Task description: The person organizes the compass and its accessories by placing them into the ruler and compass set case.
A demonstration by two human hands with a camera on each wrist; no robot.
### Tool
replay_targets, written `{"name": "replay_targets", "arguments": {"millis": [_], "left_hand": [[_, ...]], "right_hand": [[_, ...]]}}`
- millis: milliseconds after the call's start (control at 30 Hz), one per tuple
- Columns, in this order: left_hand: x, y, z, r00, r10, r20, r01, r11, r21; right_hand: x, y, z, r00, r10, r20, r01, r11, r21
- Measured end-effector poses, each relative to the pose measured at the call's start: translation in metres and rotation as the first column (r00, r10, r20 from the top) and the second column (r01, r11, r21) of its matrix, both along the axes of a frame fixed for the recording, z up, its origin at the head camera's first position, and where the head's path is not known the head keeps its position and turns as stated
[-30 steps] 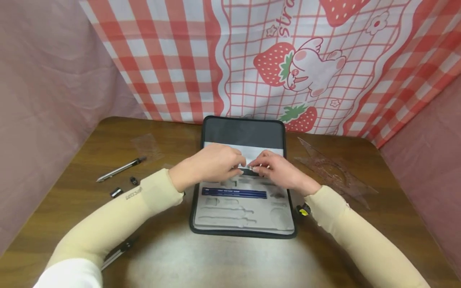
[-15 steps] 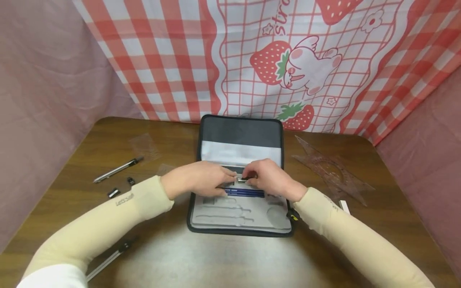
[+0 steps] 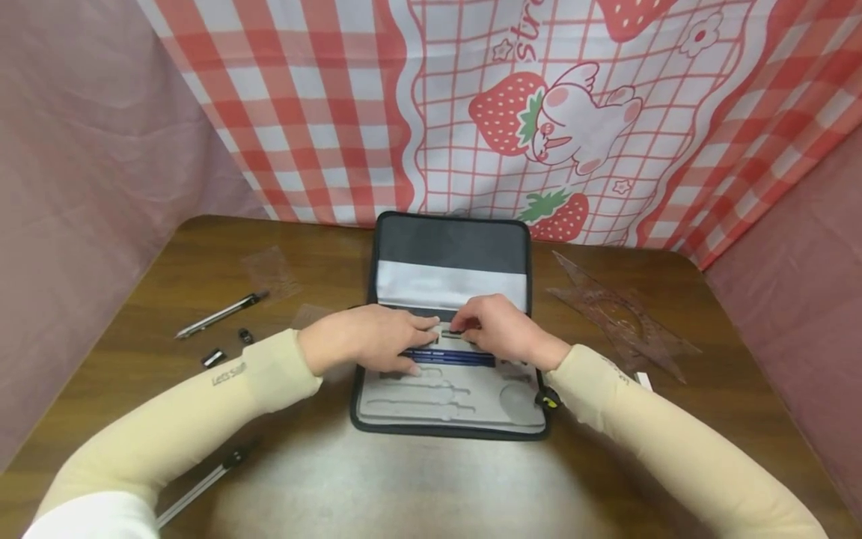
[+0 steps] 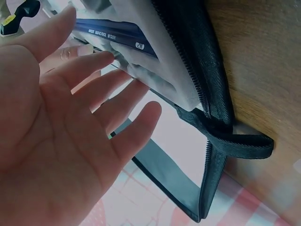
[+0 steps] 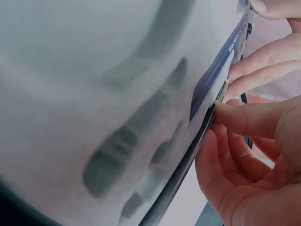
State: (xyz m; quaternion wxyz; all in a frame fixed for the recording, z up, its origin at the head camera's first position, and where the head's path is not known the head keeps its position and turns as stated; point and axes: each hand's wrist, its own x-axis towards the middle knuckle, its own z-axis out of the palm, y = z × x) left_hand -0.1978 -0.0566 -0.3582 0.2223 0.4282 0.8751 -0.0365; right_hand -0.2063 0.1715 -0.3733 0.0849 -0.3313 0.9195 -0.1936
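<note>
Your right hand (image 3: 503,331): thumb and fingertips pinching slim dark tool (image 3: 453,334), likely for control, twelve o'clock of blue pencils (image 3: 465,358), inside case (image 3: 447,432); your left hand (image 3: 373,338), at nine o'clock: fingers outstretched, nothing gripped, perhaps steadying case

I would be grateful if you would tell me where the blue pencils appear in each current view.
Head: blue pencils just below centre, lying across the open case.
Left wrist: blue pencils near the top edge, left of centre, sloping down rightward.
Right wrist: blue pencils in the upper right, slanting steeply.
Shared landmark: the left hand, close by them in all three.
</note>
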Motion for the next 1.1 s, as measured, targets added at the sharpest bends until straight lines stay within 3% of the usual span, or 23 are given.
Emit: {"name": "replay_targets", "arguments": {"millis": [400,633,767,867,1100], "left_hand": [[0.001,0.000,0.001,1.000,-0.002,0.021,0.002,1.000,0.014],[0.002,0.003,0.001,1.000,0.005,0.018,-0.005,1.000,-0.013],[0.003,0.004,0.000,1.000,0.010,0.013,-0.010,1.000,-0.022],[0.003,0.005,0.000,1.000,0.011,-0.002,-0.011,0.999,-0.036],[0.003,0.004,0.001,1.000,0.014,-0.017,-0.015,0.999,-0.051]], "right_hand": [[-0.003,0.001,0.005,0.989,-0.042,0.140,0.031,0.996,0.079],[-0.008,0.003,0.008,0.994,0.000,0.105,-0.016,0.989,0.147],[-0.003,0.001,0.009,0.997,0.071,0.003,-0.069,0.957,0.280],[0.002,-0.002,0.010,0.987,0.137,-0.083,-0.098,0.929,0.356],[0.005,-0.002,0.009,0.981,0.155,-0.113,-0.108,0.934,0.341]]}}
